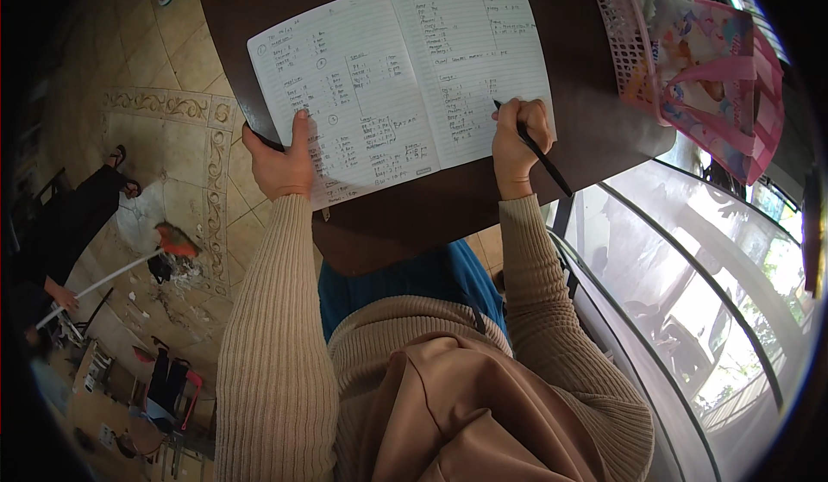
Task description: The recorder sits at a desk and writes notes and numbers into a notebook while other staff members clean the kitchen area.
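An open lined notebook (410, 115) with handwriting on both pages lies tilted on a dark brown table (388, 232). My left hand (285, 159) is closed on its left edge, the thumb lying on the left page and the other fingers mostly out of sight around the edge. Resting on the lower part of the right page, my right hand (520, 146) grips a black pen (554, 172). The pen's upper end slants toward me, and its tip points at the lines of writing near the middle of that page.
At the table's right stand a pink perforated basket (617, 38) and a pink patterned bag (724, 94). Sheer white material (630, 232) hangs over curved bars below them. On the tiled floor to the left, another person's hand (60, 295) holds a long-handled broom (178, 241) beside scattered debris (185, 273).
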{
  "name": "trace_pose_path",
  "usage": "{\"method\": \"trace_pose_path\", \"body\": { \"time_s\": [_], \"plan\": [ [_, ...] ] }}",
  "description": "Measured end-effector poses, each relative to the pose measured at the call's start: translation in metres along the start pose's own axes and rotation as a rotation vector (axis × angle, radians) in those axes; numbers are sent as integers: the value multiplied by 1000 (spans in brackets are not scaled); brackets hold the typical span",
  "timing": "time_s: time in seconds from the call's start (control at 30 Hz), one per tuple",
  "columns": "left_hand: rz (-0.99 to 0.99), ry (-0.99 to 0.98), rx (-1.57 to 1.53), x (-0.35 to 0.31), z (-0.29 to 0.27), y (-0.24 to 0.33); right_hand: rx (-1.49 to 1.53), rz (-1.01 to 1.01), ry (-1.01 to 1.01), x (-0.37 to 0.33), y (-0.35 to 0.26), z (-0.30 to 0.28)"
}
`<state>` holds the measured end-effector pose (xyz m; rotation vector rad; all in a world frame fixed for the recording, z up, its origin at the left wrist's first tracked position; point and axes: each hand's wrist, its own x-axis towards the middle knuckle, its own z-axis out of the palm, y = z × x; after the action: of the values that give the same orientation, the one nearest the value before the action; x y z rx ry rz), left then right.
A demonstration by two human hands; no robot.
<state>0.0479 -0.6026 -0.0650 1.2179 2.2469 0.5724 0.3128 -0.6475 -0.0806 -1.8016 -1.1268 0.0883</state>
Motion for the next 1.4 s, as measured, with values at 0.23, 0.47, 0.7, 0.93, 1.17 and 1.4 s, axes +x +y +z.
{"method": "trace_pose_path", "body": {
  "time_s": [0.23, 0.47, 0.7, 0.93, 1.17, 1.4],
  "plan": [
    [7, 14, 11, 0, 0, -3, -1, -26, 24, 1, -2, 0],
    [30, 21, 0, 1, 1, -3, 65, -9, 66, 1, 2, 2],
    [22, 17, 8, 0, 0, -2, -4, -72, 60, 2, 1, 2],
    [-19, -18, 21, 2, 1, 1, 61, 23, 98, 0, 4, 3],
    [17, 19, 8, 2, 3, -12, 308, 311, 59, -4, -9, -8],
    [47, -15, -56, 1, 2, -4, 222, 110, -24, -6, 1, -5]
  ]
}}
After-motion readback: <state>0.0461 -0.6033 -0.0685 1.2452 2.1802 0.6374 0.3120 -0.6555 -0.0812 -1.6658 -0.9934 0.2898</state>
